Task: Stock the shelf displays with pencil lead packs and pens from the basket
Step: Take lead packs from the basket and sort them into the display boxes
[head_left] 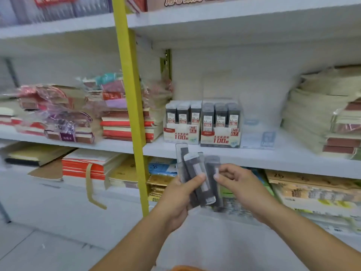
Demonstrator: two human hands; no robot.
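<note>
- Step in hand, as I judge it: sorting the lead packs (192, 173) before loading the displays. None of the held packs has gone in yet.
- The left hand (175, 202) grips a fanned bunch of packs. Its fingers (198, 178) are curled round their lower halves, with the thumb pressed across the front.
- The right hand (242, 184) pinches a single pack (212, 165) at the bunch's right edge between thumb and forefinger. Its other fingers are loosely curled.
- The packs stand upright above the fingers, tops spread apart, just below the front lip of the shelf (263, 156).
- They look slim, flat and dark grey under clear plastic, each with a pale label strip. The print is too blurred to read the lead size.
- Above the fingers sit two display boxes side by side, one marked 0.5 (182, 132) and one marked 0.7 (220, 133). Each shows a front row of three packs.
- The next move likely calls for pulling the single pack free, checking its size, and lifting it to the matching box.
- An orange edge (187, 268) below the wrists may be the basket; I cannot tell.
</note>
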